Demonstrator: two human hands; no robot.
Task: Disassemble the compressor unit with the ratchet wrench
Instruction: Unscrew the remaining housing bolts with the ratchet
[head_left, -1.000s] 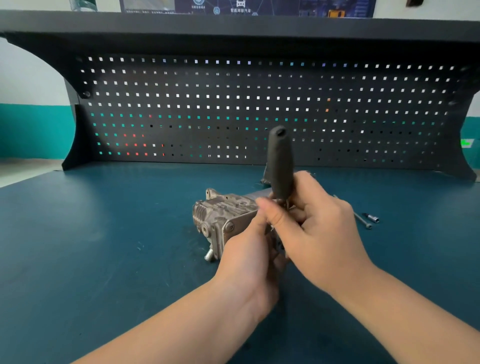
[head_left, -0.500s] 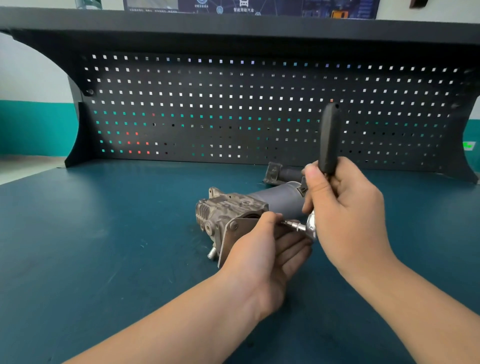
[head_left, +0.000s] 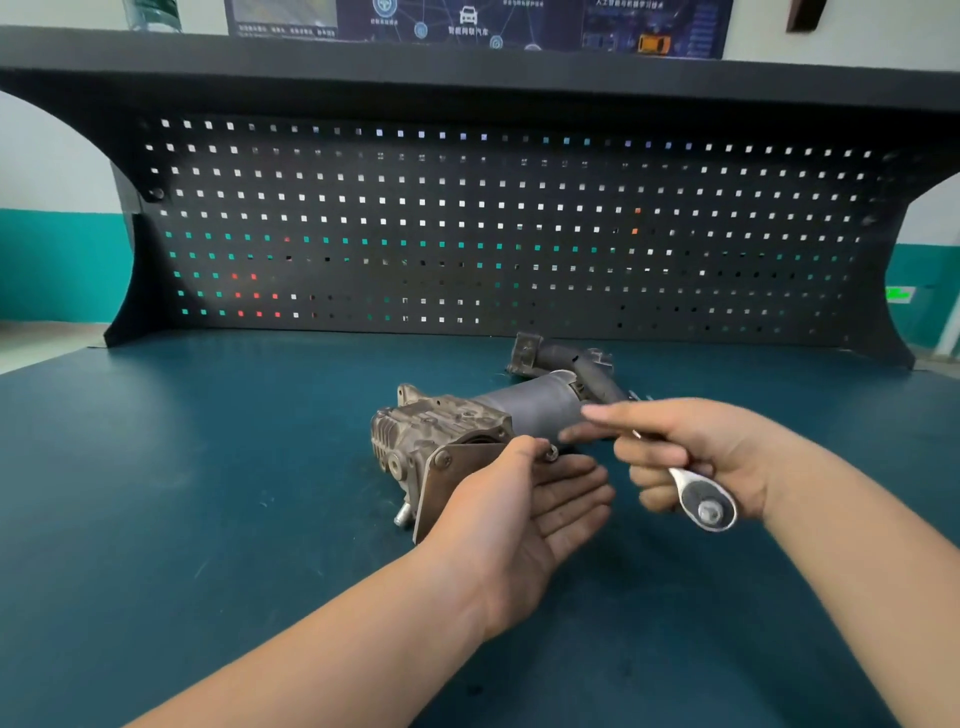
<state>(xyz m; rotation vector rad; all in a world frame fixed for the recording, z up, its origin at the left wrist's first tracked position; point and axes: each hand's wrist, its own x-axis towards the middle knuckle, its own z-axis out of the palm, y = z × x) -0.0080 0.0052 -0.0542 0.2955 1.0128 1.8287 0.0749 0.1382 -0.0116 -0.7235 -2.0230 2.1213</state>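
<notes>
The grey compressor unit (head_left: 467, 426) lies on the blue bench top, its brown end plate (head_left: 452, 483) facing me. My left hand (head_left: 524, 514) is palm up against that plate, fingers stretched out. Its thumb and forefinger pinch a bolt (head_left: 551, 454) at the plate's upper right corner. My right hand (head_left: 696, 452) grips the ratchet wrench just right of the compressor. The wrench's silver head (head_left: 707, 508) points toward me and its dark handle runs away behind the hand. The right forefinger is blurred and points left.
A dark detached part (head_left: 535, 353) lies just behind the compressor. The black pegboard (head_left: 467, 223) and its shelf close off the back of the bench (head_left: 208, 493).
My right hand has pulled the wrench off the bolt, swung it from upright to lying low and moved it right. My left hand has stayed at the plate's bolt and its fingers have straightened.
</notes>
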